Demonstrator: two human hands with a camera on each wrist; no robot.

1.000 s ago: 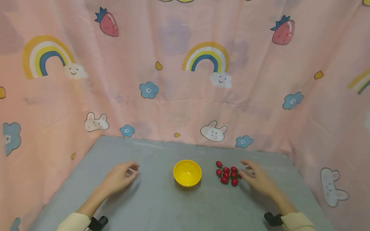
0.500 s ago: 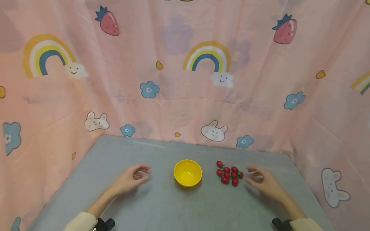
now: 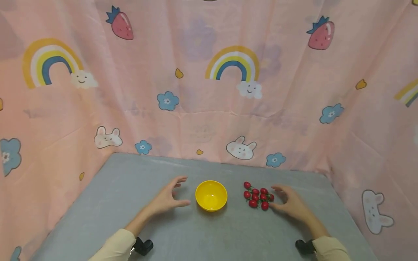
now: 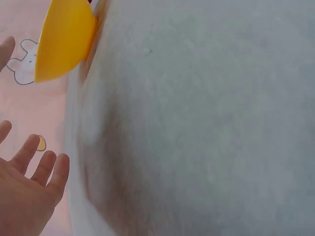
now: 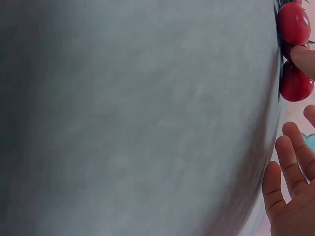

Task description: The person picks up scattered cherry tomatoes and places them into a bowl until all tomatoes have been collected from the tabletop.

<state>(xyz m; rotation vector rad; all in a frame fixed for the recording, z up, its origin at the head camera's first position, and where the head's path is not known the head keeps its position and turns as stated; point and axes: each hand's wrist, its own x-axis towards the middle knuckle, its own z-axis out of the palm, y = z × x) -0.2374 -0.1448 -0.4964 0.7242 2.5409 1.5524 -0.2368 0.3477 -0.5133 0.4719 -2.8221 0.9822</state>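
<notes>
A yellow bowl [image 3: 211, 196] stands upright on the grey table, its inside bare. Just left of it my left hand [image 3: 165, 198] is held with thumb and fingers spread apart, nothing between them. In the left wrist view the bowl [image 4: 69, 42] appears beyond the fingers of that hand [image 4: 29, 191]. Several red cherry tomatoes [image 3: 255, 197] with green stems lie in a cluster right of the bowl. My right hand [image 3: 292, 203] is at the cluster's right edge, thumb and fingers parted. The right wrist view shows its thumb overlapping the tomatoes [image 5: 295, 24].
The grey tabletop [image 3: 212, 235] runs back to a pink printed curtain [image 3: 196, 119] that hangs behind it and along both sides. A dark wrist-worn device [image 3: 142, 246] sits at the left cuff, and a similar device [image 3: 305, 247] at the right.
My left hand has moved right toward the bowl, and its thumb and fingers have spread wider. My right hand drew back slightly, then came in again beside the tomatoes. Bowl and tomatoes stay put.
</notes>
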